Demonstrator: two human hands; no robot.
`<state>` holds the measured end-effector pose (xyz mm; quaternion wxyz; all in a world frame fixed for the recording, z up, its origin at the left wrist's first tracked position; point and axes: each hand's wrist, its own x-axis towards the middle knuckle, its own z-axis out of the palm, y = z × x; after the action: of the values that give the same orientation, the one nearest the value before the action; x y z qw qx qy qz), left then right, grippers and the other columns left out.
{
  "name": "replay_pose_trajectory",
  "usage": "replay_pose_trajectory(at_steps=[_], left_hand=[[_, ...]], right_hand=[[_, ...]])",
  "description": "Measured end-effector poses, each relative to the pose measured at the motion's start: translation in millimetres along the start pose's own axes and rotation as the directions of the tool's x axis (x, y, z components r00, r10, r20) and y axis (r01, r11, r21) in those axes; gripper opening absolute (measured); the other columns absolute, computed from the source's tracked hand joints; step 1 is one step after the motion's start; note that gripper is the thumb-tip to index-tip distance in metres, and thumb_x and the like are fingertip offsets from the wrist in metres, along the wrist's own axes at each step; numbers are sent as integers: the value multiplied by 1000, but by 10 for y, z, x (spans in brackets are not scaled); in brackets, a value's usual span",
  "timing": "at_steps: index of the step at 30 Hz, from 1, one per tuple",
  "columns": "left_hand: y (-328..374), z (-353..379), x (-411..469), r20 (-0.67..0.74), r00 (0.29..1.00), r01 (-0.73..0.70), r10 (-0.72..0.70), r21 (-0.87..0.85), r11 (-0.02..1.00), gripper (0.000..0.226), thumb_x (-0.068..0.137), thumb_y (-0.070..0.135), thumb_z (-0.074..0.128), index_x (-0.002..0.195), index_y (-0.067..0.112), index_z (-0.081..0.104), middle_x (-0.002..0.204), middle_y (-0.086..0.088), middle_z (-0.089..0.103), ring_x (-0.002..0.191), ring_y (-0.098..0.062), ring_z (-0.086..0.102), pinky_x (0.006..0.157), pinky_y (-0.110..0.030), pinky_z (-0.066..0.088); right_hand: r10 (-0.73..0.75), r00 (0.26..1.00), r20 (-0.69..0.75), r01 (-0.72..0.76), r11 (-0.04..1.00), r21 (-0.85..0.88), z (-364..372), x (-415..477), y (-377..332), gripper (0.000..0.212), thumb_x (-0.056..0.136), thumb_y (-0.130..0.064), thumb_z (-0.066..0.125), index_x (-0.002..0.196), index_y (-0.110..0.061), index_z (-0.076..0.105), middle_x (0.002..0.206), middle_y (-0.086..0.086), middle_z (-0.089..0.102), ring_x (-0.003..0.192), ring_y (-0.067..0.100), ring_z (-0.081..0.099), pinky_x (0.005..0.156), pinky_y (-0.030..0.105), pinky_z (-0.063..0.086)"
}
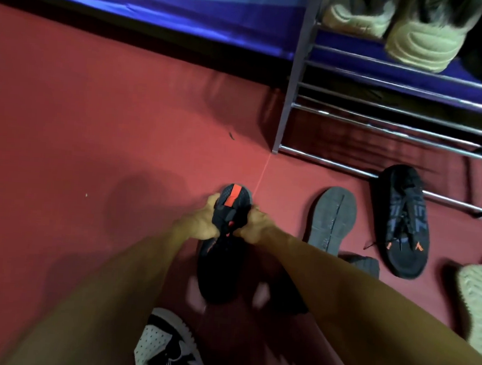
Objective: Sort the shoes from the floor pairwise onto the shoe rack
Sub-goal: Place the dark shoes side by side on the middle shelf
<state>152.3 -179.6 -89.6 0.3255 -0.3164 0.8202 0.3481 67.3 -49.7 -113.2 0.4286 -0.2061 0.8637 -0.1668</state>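
Note:
A black shoe with an orange stripe (226,238) lies on the red floor in the middle. My left hand (202,222) grips its left side and my right hand (255,224) grips its right side near the laces. To the right lie a grey shoe turned sole-up (331,220) and a black shoe with orange marks (402,222). The metal shoe rack (381,118) stands at the upper right, with a pale pair (402,25) on its upper shelf.
A black-and-white sneaker (165,348) sits at the bottom near my arms. A pale sole (479,301) shows at the right edge. A blue cloth-covered edge (160,8) runs along the top. Open red floor spreads to the left.

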Motion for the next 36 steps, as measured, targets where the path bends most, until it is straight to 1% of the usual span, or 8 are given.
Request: replay_pose_trajectory(at_steps=[11, 19, 22, 24, 29, 31, 33, 36], left_hand=[[900, -207, -637, -73, 982, -178, 177, -18, 984, 107, 82, 3, 65, 156, 35, -5, 116, -1, 58, 95, -20, 58, 81, -25, 43], [2010, -214, -1337, -106, 938, -329, 330, 33, 944, 105, 84, 2, 68, 158, 25, -3, 124, 1, 50, 105, -18, 52, 82, -17, 40], [2391, -174, -1602, -103, 926, -359, 364, 68, 931, 112, 78, 2, 71, 158, 30, -3, 124, -6, 60, 108, -25, 61, 94, -33, 50], [2659, -145, -1800, -97, 918, -371, 383, 126, 920, 109, 79, 4, 69, 157, 32, -3, 119, -9, 60, 99, -26, 62, 84, -34, 52], [3295, -88, -2327, -78, 862, -472, 500, 235, 850, 108, 73, 19, 72, 157, 28, 4, 125, -8, 58, 109, -27, 59, 95, -34, 48], [3463, -120, -2371, -122, 833, -495, 540, 272, 825, 120, 51, 43, 70, 155, 34, 11, 131, -7, 58, 114, -28, 60, 101, -40, 48], [3577, -157, -2254, -134, 793, -556, 594, 238, 796, 121, 42, 57, 67, 152, 38, 21, 135, -5, 58, 117, -26, 61, 102, -42, 49], [3583, -178, -2218, -157, 771, -575, 618, 246, 780, 106, 51, 53, 65, 150, 42, 28, 140, -3, 57, 120, -24, 60, 103, -39, 48]], right_hand=[[-82, 978, -193, 95, 994, 57, -894, -818, 177, 67, 82, -25, 77, 136, -3, 44, 136, 16, 57, 126, 31, 55, 99, 31, 45], [-69, 942, -328, 97, 993, 68, -1825, -1867, 561, 69, 87, -28, 73, 139, 1, 37, 139, 17, 53, 126, 32, 54, 89, 29, 44], [-88, 927, -364, 104, 994, 25, -2084, -2253, 684, 67, 88, -30, 70, 141, -1, 40, 141, 17, 49, 128, 32, 52, 93, 29, 43], [-95, 915, -391, 102, 995, -4, -2259, -2543, 764, 59, 89, -31, 68, 139, -5, 50, 138, 17, 53, 124, 31, 55, 94, 29, 45], [-93, 878, -469, 176, 975, 135, -2680, -3138, 1100, 28, 85, -21, 74, 109, -8, 70, 107, 12, 70, 92, 19, 66, 86, 32, 54], [-98, 851, -517, 272, 923, 273, -2796, -3359, 1187, 8, 87, -17, 75, 86, -14, 68, 83, 3, 66, 62, -1, 62, 63, 17, 52], [-62, 841, -538, 334, 841, 426, -2886, -3542, 1217, 19, 91, -12, 71, 77, -16, 59, 66, -3, 55, 34, -8, 49, 40, 8, 37], [60, 892, -447, 222, 803, 552, -2982, -3561, 1258, 23, 96, -23, 64, 78, -11, 55, 48, 2, 55, 24, 6, 42, 32, 15, 27]])
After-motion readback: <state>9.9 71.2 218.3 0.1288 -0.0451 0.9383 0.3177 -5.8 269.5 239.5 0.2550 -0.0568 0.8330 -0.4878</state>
